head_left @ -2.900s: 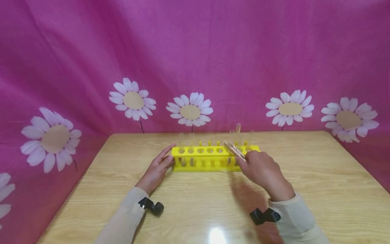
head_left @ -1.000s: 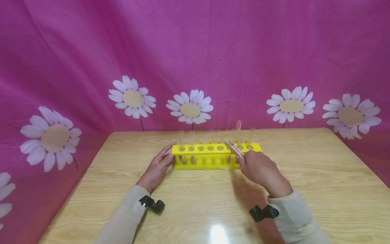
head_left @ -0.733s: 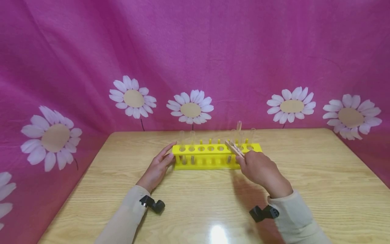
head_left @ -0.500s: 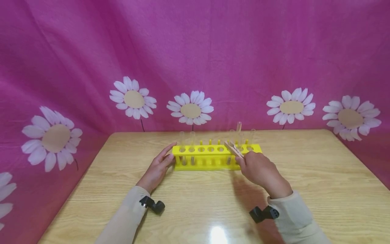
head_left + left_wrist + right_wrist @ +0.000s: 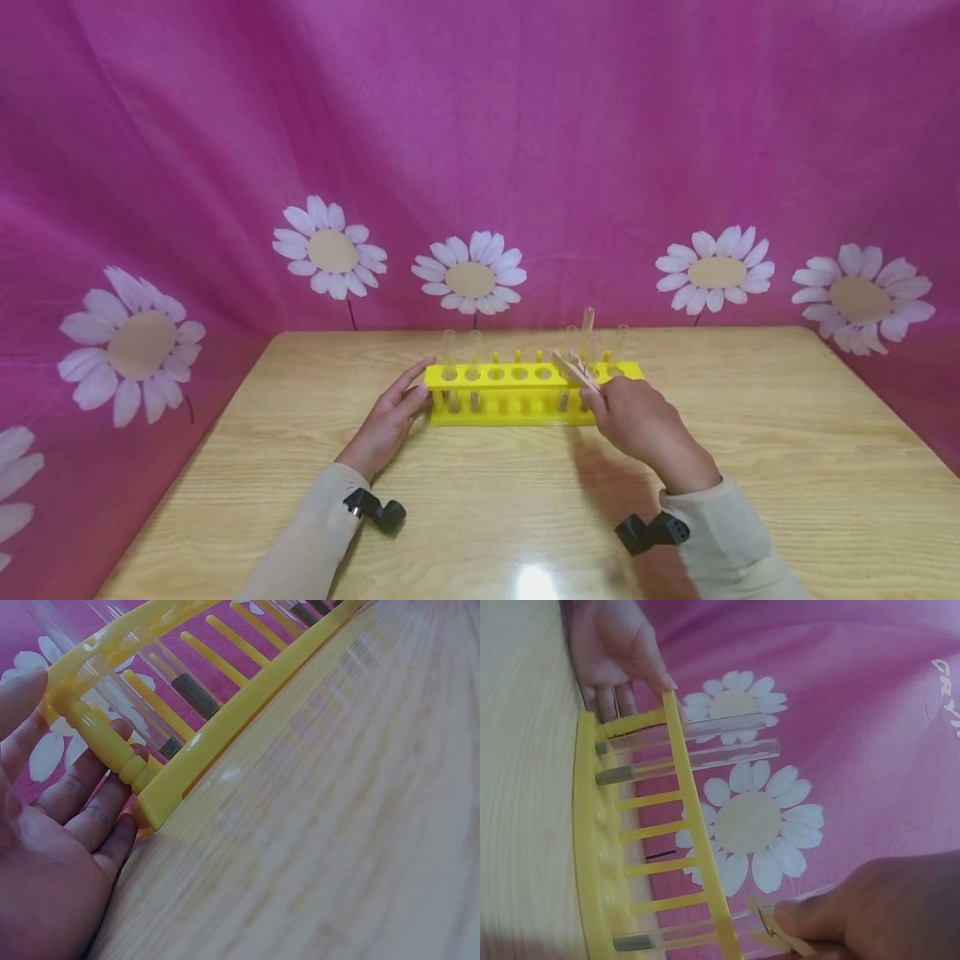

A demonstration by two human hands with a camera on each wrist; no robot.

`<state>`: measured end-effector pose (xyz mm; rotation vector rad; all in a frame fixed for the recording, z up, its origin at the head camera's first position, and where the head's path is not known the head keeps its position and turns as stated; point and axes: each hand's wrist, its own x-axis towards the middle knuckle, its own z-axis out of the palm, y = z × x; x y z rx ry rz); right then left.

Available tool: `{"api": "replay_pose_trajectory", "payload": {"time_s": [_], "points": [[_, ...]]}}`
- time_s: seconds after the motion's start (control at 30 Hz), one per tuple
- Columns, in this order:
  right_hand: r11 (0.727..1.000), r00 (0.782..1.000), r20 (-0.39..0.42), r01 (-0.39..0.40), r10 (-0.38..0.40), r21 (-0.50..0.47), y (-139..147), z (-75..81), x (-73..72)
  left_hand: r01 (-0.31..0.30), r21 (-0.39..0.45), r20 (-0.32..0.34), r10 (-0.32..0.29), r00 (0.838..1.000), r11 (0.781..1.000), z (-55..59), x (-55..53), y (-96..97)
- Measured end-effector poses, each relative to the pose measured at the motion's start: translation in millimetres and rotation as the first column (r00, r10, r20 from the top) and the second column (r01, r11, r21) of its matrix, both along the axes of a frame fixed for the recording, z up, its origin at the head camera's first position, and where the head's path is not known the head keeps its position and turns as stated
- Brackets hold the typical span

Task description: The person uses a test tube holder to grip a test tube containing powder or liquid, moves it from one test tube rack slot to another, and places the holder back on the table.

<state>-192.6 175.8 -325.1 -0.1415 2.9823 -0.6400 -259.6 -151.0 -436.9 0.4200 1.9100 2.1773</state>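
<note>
Left hand [image 5: 381, 422] grips the yellow test tube rack [image 5: 507, 384] by one end, probably so it won't budge, while the right hand [image 5: 652, 429] pinches a wooden clothespin [image 5: 574, 374].

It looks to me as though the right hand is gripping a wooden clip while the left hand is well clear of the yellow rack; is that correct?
Not quite: the left hand is not clear of the yellow rack but holds it at one end, as the left wrist view shows. The right hand is indeed gripping a wooden clip.
</note>
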Motion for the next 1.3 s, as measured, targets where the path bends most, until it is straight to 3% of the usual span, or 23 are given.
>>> {"api": "replay_pose_trajectory", "payload": {"time_s": [0.33,0.63,1.3], "points": [[0.999,0.991,-0.132,-0.006,-0.001,-0.052,0.8,1.6,2.7,0.001,0.003,-0.010,-0.001,1.000,1.000,-1.0,0.4,-0.2],[0.997,0.966,-0.260,-0.018,-0.001,-0.071,1.6,5.4,0.3,0.012,0.013,-0.024,-0.012,1.000,1.000,1.2,-2.2,0.2],[0.990,0.959,-0.282,0.001,-0.042,-0.144,-0.7,6.6,1.3,0.007,0.001,-0.014,-0.007,1.000,1.000,-1.4,-0.2,-0.8]]}}
